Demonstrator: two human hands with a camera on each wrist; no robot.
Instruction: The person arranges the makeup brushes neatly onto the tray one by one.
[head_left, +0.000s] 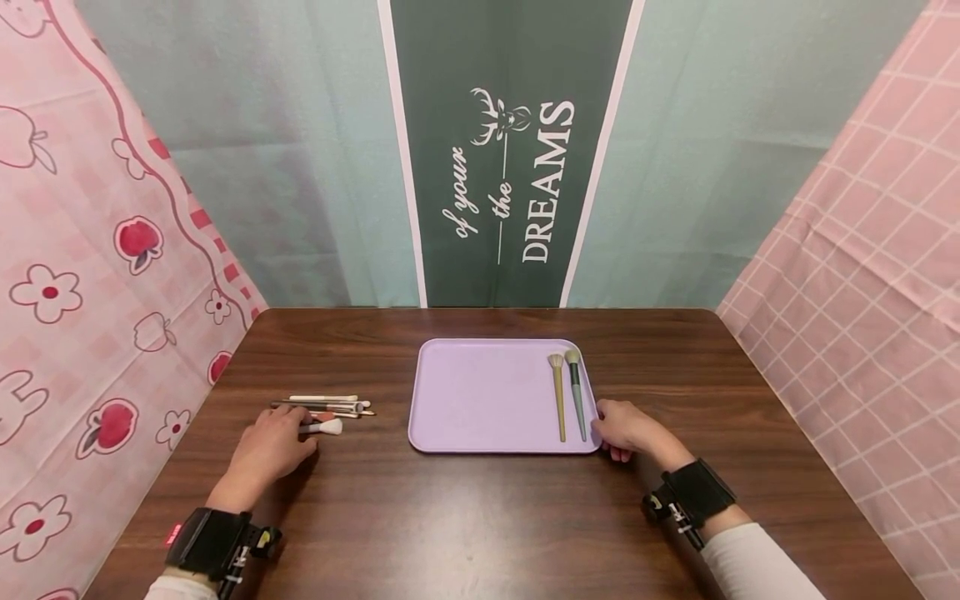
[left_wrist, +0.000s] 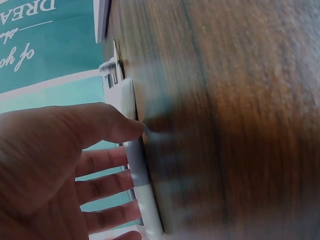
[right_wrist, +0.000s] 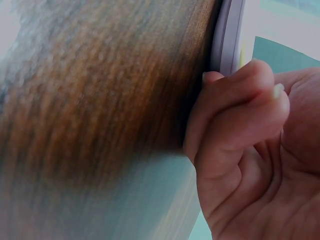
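Note:
My left hand [head_left: 273, 447] pinches a makeup brush with white bristles [head_left: 327, 427] at the table's left. Up close in the left wrist view, the thumb lies near the bristle end of this brush [left_wrist: 141, 172], and the other fingers reach its far side along the pale handle. Just beyond it lies a small pile of thin makeup brushes [head_left: 322, 399], partly hidden by the hand. My right hand [head_left: 632, 429] grips the lilac tray [head_left: 480, 396] at its lower right edge, fingers curled. On the tray's right side rest a yellow-handled brush [head_left: 559, 400] and a green-handled brush [head_left: 577, 396].
The brown wooden table [head_left: 465, 525] has a glossy glare at its front. A green curtain [head_left: 300, 167] with lettering hangs behind it, and pink cloths [head_left: 862, 275] stand along both sides. Each wrist wears a black strap [head_left: 699, 493] with a small camera.

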